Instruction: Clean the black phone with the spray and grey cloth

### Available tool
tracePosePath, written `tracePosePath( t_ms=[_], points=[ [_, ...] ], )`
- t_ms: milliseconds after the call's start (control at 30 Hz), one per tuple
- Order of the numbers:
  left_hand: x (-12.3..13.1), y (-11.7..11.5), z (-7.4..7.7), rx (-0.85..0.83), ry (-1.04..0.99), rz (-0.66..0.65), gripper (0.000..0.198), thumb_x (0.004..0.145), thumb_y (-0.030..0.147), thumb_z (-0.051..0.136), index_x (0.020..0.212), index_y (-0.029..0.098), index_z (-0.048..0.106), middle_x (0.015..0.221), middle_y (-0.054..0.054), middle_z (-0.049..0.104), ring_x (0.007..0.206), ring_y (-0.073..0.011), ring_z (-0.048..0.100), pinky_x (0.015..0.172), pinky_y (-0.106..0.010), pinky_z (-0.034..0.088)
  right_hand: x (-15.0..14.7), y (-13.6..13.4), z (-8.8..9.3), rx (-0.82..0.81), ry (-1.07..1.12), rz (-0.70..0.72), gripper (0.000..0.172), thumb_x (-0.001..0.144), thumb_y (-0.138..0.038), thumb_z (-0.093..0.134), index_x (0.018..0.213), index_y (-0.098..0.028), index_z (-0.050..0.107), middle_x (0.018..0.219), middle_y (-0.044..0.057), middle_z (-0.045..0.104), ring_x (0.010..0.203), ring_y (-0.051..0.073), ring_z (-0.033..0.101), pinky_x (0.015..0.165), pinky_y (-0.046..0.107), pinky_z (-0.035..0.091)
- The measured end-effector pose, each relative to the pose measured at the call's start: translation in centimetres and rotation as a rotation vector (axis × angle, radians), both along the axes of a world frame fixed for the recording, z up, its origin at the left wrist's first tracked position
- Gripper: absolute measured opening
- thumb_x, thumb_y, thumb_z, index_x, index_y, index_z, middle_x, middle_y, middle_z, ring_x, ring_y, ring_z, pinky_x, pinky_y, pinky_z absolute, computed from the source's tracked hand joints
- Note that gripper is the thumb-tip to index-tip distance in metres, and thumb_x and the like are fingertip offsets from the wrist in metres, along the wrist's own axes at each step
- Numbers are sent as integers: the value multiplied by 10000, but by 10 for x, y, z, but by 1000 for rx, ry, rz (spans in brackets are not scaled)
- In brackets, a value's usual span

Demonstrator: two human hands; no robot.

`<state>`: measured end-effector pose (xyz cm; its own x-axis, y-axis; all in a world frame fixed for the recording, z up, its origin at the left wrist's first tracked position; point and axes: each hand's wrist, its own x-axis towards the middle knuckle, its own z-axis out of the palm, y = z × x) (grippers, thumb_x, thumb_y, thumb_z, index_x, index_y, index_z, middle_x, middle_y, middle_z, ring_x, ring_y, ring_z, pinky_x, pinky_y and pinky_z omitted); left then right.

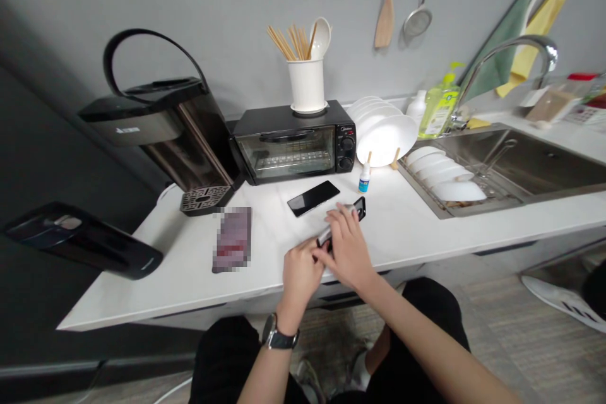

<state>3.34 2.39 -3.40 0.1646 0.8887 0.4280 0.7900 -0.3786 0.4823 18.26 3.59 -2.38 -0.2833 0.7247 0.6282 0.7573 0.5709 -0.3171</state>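
Both my hands meet over a black phone (358,207) that lies on the white counter (407,227) near its front edge. My right hand (347,246) covers most of the phone, fingers pressed on it, with what looks like a light wipe or film under the fingertips. My left hand (300,271), a watch on its wrist, grips the phone's near end. A second black phone (313,197) rests screen-up just behind them. A small white dropper bottle (364,178) with a blue label stands to the right of that phone.
A black toaster oven (293,142) carries a white utensil holder (307,85). A black water dispenser (163,129) stands left, a blurred dark item (232,238) lies before it. White plates (386,132) and a sink (521,167) with bowls are right.
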Motion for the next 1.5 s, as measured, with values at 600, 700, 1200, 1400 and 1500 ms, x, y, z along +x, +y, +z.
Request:
tracePosePath(
  t_ms=[600,700,1200,1400,1500],
  points=[
    [1,-1,3,90,24,19,220,996,213,544,840,197,699,797,-60,737,801,-229,697,704,-309,512,-1,-1,11,-22,38,-97,312,1086,-321,375,1218,-179,619,1251,127,666,1313,308,492,1244,578,170],
    [-5,-1,-1,156,10,-26,211,912,80,520,869,187,697,852,-75,748,860,-239,693,765,-331,549,-22,-28,1,-30,-31,65,445,1070,-414,446,1438,-173,511,1426,139,610,1420,313,426,1268,585,86],
    [3,-2,2,45,53,43,227,1014,235,530,894,181,714,805,-62,758,711,-199,712,656,-279,480,4,1,13,-5,21,-105,254,1064,-235,400,1092,-181,646,1133,101,686,1244,285,531,1238,538,210],
    [-6,-1,-7,67,117,31,207,862,71,535,884,170,715,827,-86,766,726,-228,719,656,-299,526,-20,-24,4,41,-49,152,389,1066,-384,464,1367,-161,569,1325,120,659,1266,278,518,1218,495,234],
    [-2,-2,-1,52,61,-10,198,931,126,555,1002,186,730,932,-79,780,824,-227,737,721,-297,537,23,-3,7,69,-136,73,341,1072,-392,460,1240,-165,652,1117,109,710,1057,272,576,1064,457,369]
  ],
)
